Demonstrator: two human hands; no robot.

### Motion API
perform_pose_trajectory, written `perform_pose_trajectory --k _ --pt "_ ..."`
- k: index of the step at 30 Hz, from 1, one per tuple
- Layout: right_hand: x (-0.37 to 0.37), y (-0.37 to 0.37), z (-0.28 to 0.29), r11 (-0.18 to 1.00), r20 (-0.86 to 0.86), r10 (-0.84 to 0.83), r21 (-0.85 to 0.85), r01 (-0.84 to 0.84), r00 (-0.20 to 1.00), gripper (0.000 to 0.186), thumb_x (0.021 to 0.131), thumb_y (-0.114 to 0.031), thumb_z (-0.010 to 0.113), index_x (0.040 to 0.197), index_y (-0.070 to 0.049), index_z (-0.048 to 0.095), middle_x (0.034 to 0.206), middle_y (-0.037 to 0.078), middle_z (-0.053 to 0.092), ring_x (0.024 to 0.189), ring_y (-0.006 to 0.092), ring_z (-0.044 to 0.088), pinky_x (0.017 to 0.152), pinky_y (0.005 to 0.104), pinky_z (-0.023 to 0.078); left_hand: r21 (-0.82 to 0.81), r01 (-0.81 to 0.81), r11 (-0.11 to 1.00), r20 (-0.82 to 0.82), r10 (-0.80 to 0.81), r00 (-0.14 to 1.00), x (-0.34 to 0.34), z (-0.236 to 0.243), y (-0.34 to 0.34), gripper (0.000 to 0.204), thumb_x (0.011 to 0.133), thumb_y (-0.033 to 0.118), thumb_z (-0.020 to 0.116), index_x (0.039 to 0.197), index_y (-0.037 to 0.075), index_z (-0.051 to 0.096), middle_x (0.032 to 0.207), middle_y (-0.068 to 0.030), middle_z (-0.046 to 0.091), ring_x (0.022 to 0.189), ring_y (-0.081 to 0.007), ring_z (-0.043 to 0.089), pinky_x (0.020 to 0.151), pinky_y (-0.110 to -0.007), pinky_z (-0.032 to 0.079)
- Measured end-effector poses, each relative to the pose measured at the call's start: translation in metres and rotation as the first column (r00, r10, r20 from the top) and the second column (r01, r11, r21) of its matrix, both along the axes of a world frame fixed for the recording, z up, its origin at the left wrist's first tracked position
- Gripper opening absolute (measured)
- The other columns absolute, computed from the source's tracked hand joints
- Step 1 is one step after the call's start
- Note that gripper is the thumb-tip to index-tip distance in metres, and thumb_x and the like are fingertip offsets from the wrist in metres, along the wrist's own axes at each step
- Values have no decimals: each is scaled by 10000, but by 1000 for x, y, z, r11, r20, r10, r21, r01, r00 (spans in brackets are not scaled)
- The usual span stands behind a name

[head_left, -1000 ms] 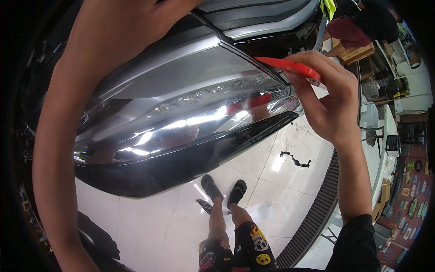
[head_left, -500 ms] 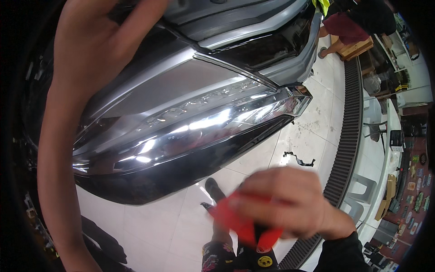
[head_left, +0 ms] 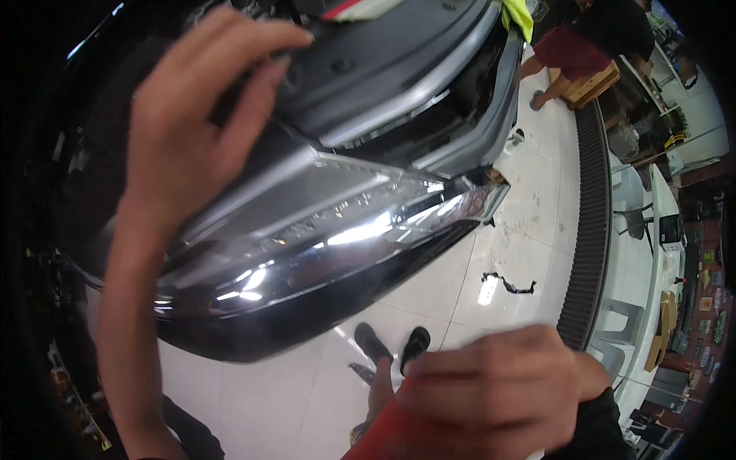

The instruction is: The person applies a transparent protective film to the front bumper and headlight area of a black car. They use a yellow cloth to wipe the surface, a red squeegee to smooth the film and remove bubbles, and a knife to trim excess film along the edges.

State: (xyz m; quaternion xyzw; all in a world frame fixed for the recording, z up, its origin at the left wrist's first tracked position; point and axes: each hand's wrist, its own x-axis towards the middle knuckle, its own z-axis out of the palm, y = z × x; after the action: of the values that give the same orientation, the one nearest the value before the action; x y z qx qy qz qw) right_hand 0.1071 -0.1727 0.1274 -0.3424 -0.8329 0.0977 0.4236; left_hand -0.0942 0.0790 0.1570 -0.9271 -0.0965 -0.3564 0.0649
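My left hand is raised over the dark upper panel of a vehicle's bodywork, its thumb and fingers apart and holding nothing. Below it lie a long clear-lensed lamp with a grey and chrome inside, and a glossy black lower panel. My right hand, blurred by motion, grips a red object, a flat plastic tool by its earlier look, low at the bottom right, away from the lamp. A red and white item rests on the upper panel; a yellow-green cloth hangs at its right end.
Another person stands at the upper right beside a wooden crate. A dark grated strip runs down the tiled floor. Grey stools and a white bench line the right. A black strip lies on the floor.
My right hand has drawn back from the lamp's top edge to the bottom with the red tool. My left hand has loosened from the upper edge and moved right, fingers now showing. The view has shifted slightly.
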Motion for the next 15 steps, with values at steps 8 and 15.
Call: perform_pose_trajectory --k 8,15 --pt "113 214 16 803 -146 -572 98 587 807 195 979 -142 653 1068 5 745 868 159 741 762 265 717 725 352 548 -82 -113 990 105 121 987 -5 10 -2 269 726 -119 604 949 16 665 966 -144 619 849 -327 634 747 -386 496" --pt "184 316 13 404 140 -903 -37 914 405 622 924 -373 739 1423 -50 555 1168 263 660 1003 411 701 880 469 558 -109 -159 981 2 160 987 3 15 -6 299 680 -73 669 951 52 688 940 -110 611 850 -314 603 742 -420 451"
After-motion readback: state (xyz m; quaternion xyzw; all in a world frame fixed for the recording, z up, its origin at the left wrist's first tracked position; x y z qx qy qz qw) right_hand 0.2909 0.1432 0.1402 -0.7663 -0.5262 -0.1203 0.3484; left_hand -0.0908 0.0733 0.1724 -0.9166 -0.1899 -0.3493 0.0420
